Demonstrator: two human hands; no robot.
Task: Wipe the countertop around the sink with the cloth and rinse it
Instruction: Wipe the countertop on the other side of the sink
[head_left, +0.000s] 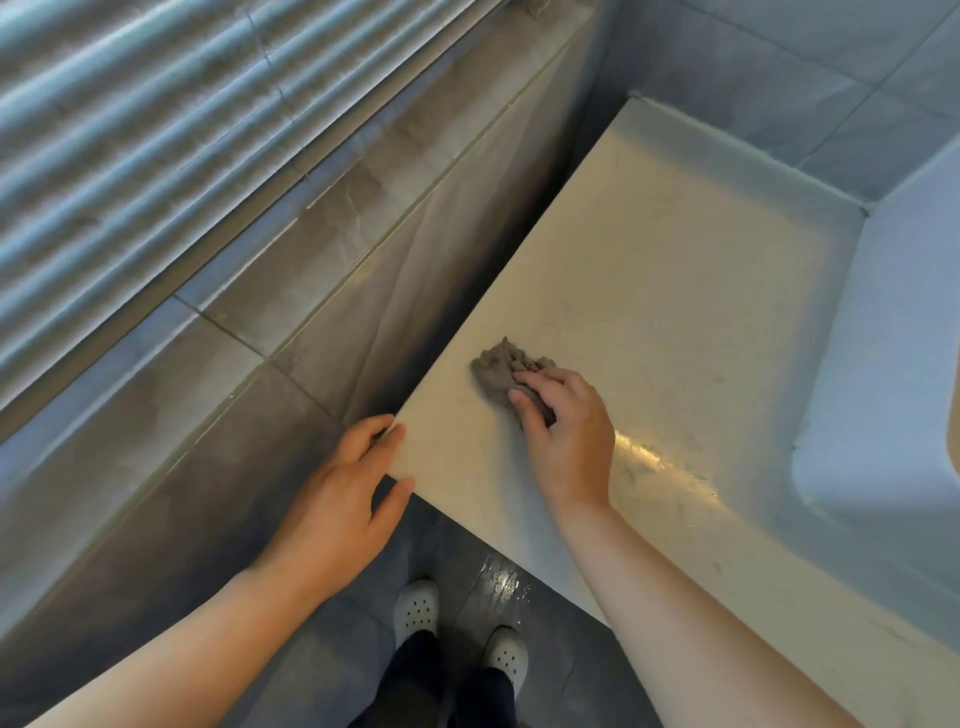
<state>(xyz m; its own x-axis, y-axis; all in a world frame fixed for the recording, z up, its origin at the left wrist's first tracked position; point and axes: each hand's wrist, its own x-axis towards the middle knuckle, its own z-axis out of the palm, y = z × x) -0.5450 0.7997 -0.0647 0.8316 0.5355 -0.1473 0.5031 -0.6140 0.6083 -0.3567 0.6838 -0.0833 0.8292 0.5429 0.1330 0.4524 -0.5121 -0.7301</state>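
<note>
Now wiping | right grip (566, 431) clenched on cloth (498, 370), bunched on counter (649, 270) near left corner, poking ahead-left of it | sink (883, 415) well to right | left grip (337, 488) relaxed, resting on counter corner

1. Countertop (649, 270): pale, smooth, stone-like slab; mostly matt, with a glossy wet streak near the front edge.
2. Cloth (498, 371): grey fabric, crumpled, nubbly.
3. Sink (883, 364): white, smooth, faintly glossy.
4. Wall tiles (322, 244): grey, stone-look, dull sheen.
5. Floor tiles (561, 649): dark, with a shiny wet patch.
6. Shoes (415, 610): white, perforated, plastic-looking.
</note>
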